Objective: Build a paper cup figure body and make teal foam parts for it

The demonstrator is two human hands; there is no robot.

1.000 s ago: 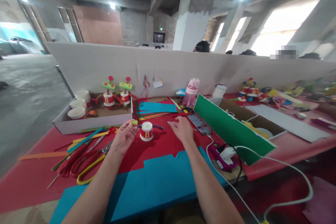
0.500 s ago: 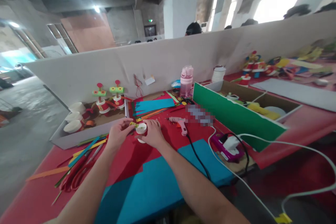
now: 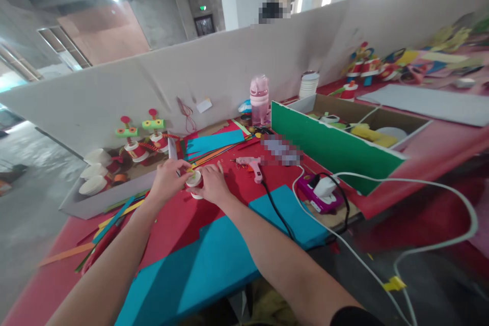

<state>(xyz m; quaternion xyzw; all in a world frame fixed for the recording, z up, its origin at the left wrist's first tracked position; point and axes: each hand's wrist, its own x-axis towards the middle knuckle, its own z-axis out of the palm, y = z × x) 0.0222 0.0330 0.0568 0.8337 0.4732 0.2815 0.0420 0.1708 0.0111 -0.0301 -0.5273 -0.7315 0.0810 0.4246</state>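
My right hand point(image 3: 214, 184) is closed round the side of a small white paper cup point(image 3: 194, 180) that stands on the red table covering. From the other side my left hand point(image 3: 168, 179) pinches a yellow-green folded paper spring point(image 3: 191, 169) at the cup's top. Whether the spring is fixed to the cup I cannot tell. A pink glue gun point(image 3: 253, 167) lies to the right of my hands, its black cord running towards me. Strips of coloured paper point(image 3: 114, 219) lie left of my left forearm, which partly covers red-handled scissors point(image 3: 91, 261).
Finished cup figures point(image 3: 136, 151) and white cups point(image 3: 92, 185) fill a shallow box at the left. Blue card point(image 3: 221, 260) covers the front edge. A green-sided box point(image 3: 336, 150), a purple power strip point(image 3: 323, 198) and loose white cable stand right. A pink bottle point(image 3: 260, 102) is behind.
The yellow-green paper spring has moved from beside the cup onto its top, brought there by my left hand. My right hand keeps its hold on the cup. The head view has shifted.
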